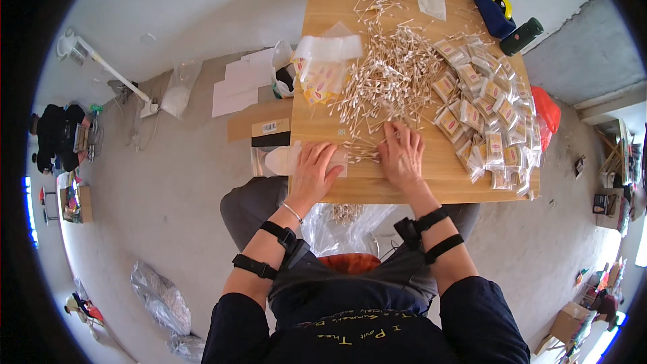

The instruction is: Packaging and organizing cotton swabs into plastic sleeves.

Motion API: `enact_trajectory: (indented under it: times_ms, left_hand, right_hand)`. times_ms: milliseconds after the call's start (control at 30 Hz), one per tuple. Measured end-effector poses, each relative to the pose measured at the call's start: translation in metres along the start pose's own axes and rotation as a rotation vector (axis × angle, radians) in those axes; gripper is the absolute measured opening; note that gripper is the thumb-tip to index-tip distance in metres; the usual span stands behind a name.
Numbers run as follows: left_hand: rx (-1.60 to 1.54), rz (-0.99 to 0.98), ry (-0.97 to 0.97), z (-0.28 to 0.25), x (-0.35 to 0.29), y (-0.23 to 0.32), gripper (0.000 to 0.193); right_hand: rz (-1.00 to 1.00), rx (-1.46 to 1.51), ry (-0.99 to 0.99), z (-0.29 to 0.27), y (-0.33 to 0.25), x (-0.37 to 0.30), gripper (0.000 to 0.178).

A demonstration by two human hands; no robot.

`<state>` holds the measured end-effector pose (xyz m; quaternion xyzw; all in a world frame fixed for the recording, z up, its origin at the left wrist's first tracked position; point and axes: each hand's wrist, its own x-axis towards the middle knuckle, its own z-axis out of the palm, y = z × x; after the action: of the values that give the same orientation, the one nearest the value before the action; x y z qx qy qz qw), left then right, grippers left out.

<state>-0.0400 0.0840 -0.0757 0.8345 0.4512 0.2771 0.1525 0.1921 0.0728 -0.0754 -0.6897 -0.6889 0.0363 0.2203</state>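
Observation:
At the table's front left edge my left hand point(313, 170) lies over a small clear plastic bag point(341, 166), fingers stretched forward and thumb apart. My right hand point(403, 160) rests palm down on the wood to the right, its fingers slightly spread and the thumb side against a small bunch of cotton swabs point(360, 151). These swabs lie sideways between both hands, their left ends at the bag. Beyond the hands spreads a big loose heap of cotton swabs point(397, 61). What lies under my palms is hidden.
Filled packets of swabs point(495, 118) pile up on the right of the table point(377, 192). Printed empty bags point(322, 74) lie at the left. Tape dispensers point(495, 13) and a dark cylinder point(521, 36) stand at the back. A cardboard box point(271, 128) adjoins the left edge.

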Motion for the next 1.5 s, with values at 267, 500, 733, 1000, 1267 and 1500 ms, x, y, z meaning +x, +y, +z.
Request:
enact_trajectory:
  times_ms: [267, 500, 733, 1000, 1267, 1500]
  left_hand:
    - [0.013, -0.028, 0.034, -0.003, 0.002, 0.004, 0.056]
    - [0.025, -0.014, 0.030, 0.000, 0.001, 0.002, 0.056]
    - [0.017, -0.019, 0.018, -0.003, 0.002, 0.005, 0.053]
    - [-0.029, -0.018, 0.072, 0.000, 0.001, 0.006, 0.038]
    - [-0.049, -0.025, 0.136, 0.006, 0.001, 0.002, 0.026]
    - [-0.055, 0.006, 0.120, 0.008, -0.001, -0.002, 0.028]
  right_hand:
    - [-0.079, -0.069, 0.101, -0.015, 0.002, -0.002, 0.050]
    - [-0.199, 0.137, 0.026, 0.002, -0.030, -0.024, 0.042]
    - [-0.290, 0.166, -0.042, 0.012, -0.040, -0.031, 0.042]
    - [-0.210, 0.116, 0.007, -0.012, -0.007, -0.019, 0.035]
    - [-0.227, 0.146, 0.073, -0.007, 0.012, -0.017, 0.020]
    - [0.054, -0.030, 0.228, -0.006, 0.031, -0.005, 0.024]
